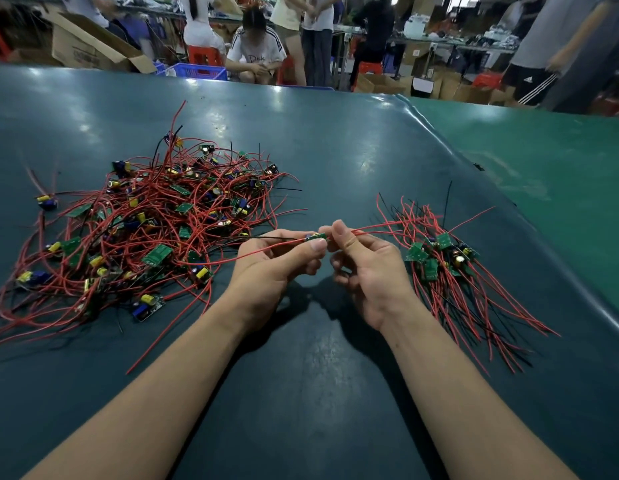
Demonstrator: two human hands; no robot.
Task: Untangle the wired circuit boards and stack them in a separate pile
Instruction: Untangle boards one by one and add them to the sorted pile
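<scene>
Held board: you have one small green circuit board (315,236) pinched between both hands, above the bench (335,150), between the tangled heap (145,230) and the sorted pile (443,258).
Left hand (276,261): thumb and forefinger clamped on the board's left end; the other fingers curl under.
Right hand (363,265): thumb and forefinger pinch the right end where the red leads leave; lower fingers loosely curled, holding nothing that shows.
Leads: one red wire (211,261) trails left and down across the edge of the heap; other red leads run right, over the sorted pile.
Doing it well: keep hold of the board itself, not the wire. Draw the left lead out slowly along its own line; if it snags, stop and lift the crossing strands. Then lay the board on the pile with leads parallel to the rest.
Hard to make out: whether the left lead is truly free of the heap. The board's components hide behind your fingertips. A thin black wire (266,238) near it; its ownership is unclear.
Cut off: heap wires run past the left frame edge.
</scene>
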